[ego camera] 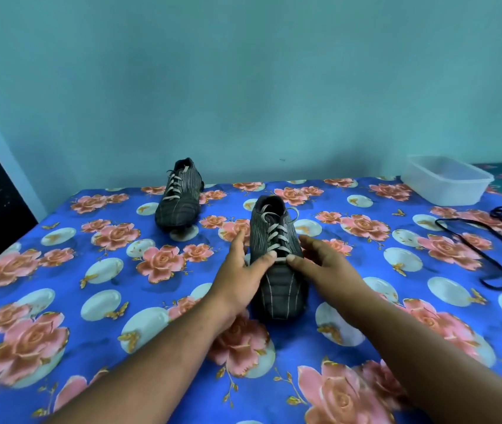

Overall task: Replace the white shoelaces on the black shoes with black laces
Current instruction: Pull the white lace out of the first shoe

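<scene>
both hands (239,270) (320,261) on near black shoe (277,270), white laces (274,231) threaded.

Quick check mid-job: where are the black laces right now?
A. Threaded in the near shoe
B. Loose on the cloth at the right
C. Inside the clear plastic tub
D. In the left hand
B: the black laces lie loose on the floral cloth at the right, in front of the tub; the near shoe still carries white laces.

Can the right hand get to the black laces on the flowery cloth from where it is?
Probably yes. The right hand rests on the near black shoe, and the black laces lie loose on the blue flowered cloth further right, with only bare cloth between. The clear plastic box sits behind them.
</scene>
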Motion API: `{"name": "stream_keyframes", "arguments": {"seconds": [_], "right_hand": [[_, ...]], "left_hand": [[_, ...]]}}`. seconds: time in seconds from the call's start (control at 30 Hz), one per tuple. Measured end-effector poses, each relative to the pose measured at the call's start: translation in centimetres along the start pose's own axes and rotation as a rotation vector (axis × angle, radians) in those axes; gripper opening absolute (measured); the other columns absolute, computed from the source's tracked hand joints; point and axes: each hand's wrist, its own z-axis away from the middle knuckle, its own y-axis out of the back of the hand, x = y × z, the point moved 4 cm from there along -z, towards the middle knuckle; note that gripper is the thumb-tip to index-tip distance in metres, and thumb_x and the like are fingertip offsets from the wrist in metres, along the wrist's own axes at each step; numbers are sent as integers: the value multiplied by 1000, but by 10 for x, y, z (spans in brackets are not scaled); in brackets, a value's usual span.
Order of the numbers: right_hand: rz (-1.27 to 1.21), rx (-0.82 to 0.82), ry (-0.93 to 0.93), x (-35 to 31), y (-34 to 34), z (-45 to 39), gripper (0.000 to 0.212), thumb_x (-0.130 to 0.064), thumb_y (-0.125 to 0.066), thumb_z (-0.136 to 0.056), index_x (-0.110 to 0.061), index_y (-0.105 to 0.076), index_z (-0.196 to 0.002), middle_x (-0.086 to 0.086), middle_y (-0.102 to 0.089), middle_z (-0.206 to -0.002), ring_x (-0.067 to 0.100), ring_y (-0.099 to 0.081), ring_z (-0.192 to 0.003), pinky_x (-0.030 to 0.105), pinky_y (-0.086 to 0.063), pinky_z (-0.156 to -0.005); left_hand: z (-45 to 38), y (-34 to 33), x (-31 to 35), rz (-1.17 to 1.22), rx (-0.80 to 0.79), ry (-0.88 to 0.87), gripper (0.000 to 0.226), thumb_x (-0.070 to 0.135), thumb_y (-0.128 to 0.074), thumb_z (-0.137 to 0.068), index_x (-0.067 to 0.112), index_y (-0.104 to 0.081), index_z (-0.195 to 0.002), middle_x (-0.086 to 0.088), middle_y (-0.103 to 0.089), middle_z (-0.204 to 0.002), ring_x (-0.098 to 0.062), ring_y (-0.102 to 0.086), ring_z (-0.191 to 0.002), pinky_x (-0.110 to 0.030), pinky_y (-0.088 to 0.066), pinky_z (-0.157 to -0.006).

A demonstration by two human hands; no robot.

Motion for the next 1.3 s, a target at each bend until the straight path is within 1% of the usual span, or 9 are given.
{"name": "stream_keyframes", "arguments": {"seconds": [0.13, 0.27, 0.47, 0.6, 0.7, 0.8, 0.97, 1.17, 1.3], "right_hand": [[-63, 13, -21, -10, -5, -18, 27, -29, -74, -92, -38, -65, -115, -6, -76, -108, 9, -72, -101, 35, -57, -94], [-92, -7, -49, -22, 5, -31, 30, -27, -71, -94, -27, -64, -124, -1, -75, -103, 2, -72, -75, 18, -53, -56], [-52, 17, -64, 4, 2, -39, 43, -26, -72, -93, -25, -59, -134, -3, -75, -106, 6, -73, -89, 23, -55, -67], [84, 111, -47, -6, 16, -48, 44, -44, -70, -92, -29, -59, -132, -6, -68, -115, 11, -69, -100, 31, -56, -79], [113, 199, -31, -27, 26, -63, 45, -53, -64, -93, -28, -61, -129, -9, -67, -112, 7, -64, -102, 27, -50, -80], [121, 225, -6, -32, 20, -79, 29, -46, -67, -94, -22, -71, -109, -4, -73, -95, 1, -64, -78, 25, -46, -70], [-89, 228, 65, -24, 8, -85, 16, -19, -68, -96, -8, -68, -85, 1, -70, -72, 4, -59, -63, 21, -49, -63], [-438, 165, 28, -27, 22, -82, 17, -12, -60, -96, -18, -66, -81, 1, -62, -87, 12, -50, -74, 29, -37, -69], [-661, 168, 31, -35, 41, -83, 28, -18, -51, -98, -23, -63, -73, 2, -62, -85, 14, -55, -77, 32, -40, -71]], "left_hand": [[-15, -11, 11, 86, 12, 23, 84, 41, -77, -79, 27, -40, -152, 10, -66, -131, -6, -66, -116, -38, -52, -106], [-29, -13, 15, 112, 14, 13, 88, 47, -77, -71, 25, -42, -149, 8, -67, -131, -8, -66, -116, -40, -53, -104], [-39, -8, -8, 60, -49, 20, 89, 49, -77, -75, 29, -38, -152, 10, -66, -133, -6, -64, -120, -41, -50, -108], [-52, -1, 18, -41, -20, -13, 78, 41, -72, -93, 27, -29, -157, 26, -57, -117, 21, -55, -101, -17, -46, -94], [-77, 11, 41, -329, 63, -96, 69, 50, -66, -94, 24, -41, -153, 8, -53, -144, -5, -55, -125, -34, -44, -108], [-89, 10, 38, -460, 133, -163, 46, 46, -72, -91, 23, -66, -130, 5, -63, -128, -15, -60, -116, -34, -48, -100], [-88, 6, 25, -327, 243, -374, 10, 31, -78, -87, 32, -74, -96, 8, -70, -103, -7, -65, -90, -27, -53, -82], [-81, 6, 26, 423, 69, 70, 22, 11, -49, -96, 15, -64, -81, 3, -58, -69, -9, -51, -57, -18, -42, -48], [-83, 35, 39, 670, 67, 73, 34, 24, -40, -96, 25, -59, -69, 3, -59, -76, -12, -51, -60, -23, -33, -49]]}}
